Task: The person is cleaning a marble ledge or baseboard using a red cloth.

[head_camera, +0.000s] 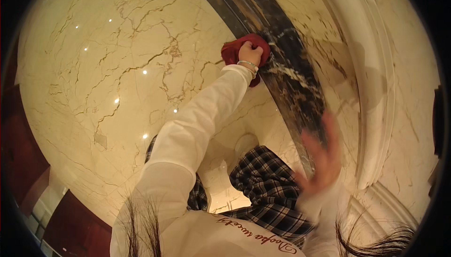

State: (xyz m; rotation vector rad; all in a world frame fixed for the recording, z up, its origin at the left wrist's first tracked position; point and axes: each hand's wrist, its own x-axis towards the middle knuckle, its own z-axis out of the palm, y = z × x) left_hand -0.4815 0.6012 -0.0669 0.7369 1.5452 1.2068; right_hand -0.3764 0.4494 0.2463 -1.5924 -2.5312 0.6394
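My left hand [251, 53] is pressed down on a folded red cloth [233, 49], its fingers bunched into it. The cloth lies over the near edge of a dark veined marble band [287, 58], partly overlapping the cream marble floor [148, 38]. A beaded bracelet [248, 63] circles the left wrist below a white sleeve. Blurred by motion, my right hand [322, 154] has its fingers spread and holds nothing. It appears over the lower stretch of the dark band; whether it touches the stone I cannot tell.
Cream marble with a raised moulding [373, 80] runs along the band's right side. Dark red wooden panels [75, 225] stand at the lower left rim. My plaid trouser legs [264, 183] and a pale shoe [246, 144] are close below. Small lights reflect off the glossy floor.
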